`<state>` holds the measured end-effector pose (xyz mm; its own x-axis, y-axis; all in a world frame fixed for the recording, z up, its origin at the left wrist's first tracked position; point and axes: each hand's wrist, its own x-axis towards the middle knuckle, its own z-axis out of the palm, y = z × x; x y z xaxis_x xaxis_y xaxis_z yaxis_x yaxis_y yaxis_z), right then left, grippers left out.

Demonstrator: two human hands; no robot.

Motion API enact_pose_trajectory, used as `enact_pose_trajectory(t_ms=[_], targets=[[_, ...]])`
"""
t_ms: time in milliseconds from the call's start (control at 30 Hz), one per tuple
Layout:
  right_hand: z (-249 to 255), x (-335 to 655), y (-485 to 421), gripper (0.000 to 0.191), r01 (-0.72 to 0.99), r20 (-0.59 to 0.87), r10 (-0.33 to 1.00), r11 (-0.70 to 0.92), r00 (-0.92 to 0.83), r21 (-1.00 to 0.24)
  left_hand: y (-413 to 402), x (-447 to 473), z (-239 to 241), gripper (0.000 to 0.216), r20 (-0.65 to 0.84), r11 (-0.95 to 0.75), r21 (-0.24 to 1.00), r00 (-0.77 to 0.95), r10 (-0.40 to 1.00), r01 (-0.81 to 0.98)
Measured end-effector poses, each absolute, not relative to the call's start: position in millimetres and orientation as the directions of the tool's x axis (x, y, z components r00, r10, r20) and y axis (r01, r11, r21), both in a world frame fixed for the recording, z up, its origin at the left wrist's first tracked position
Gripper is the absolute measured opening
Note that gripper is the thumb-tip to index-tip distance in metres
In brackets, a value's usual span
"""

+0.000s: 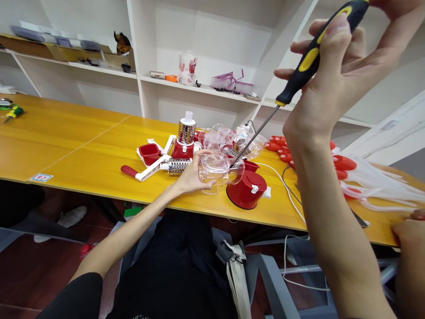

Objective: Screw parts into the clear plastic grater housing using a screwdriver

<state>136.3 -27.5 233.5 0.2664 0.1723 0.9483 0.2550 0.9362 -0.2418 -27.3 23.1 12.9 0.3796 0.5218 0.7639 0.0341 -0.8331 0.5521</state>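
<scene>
My left hand (194, 173) grips a clear plastic housing (215, 164) just above the table's front part. Raised at the upper right, my right hand (335, 66) is closed around a black and yellow screwdriver (307, 60). Its long shaft slants down to the left, and the tip meets the right side of the clear housing; the exact contact spot is hard to make out. Below that side stands a red base (247, 189). Left of my left hand lies a metal grater drum (177, 166) with a white crank handle (152, 168) that ends in a red grip.
Behind are a red-based drum grater (186, 135), a red cup (149, 153) and more clear housings (219, 137). Red-and-clear plastic items (345, 164) lie at the right, near another person's hand (411, 235). A white cable (285, 186) crosses the table (83, 155). White shelves (206, 88) stand behind.
</scene>
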Motion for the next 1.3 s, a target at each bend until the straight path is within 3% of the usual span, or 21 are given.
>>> enact_pose_trajectory(t_ms=[1300], targets=[[231,134,-21,0.027,0.232,0.951,0.194,0.94,0.241,-0.25,22,-28,16,0.082,0.72,-0.808,0.587,0.421,0.552,0.055]])
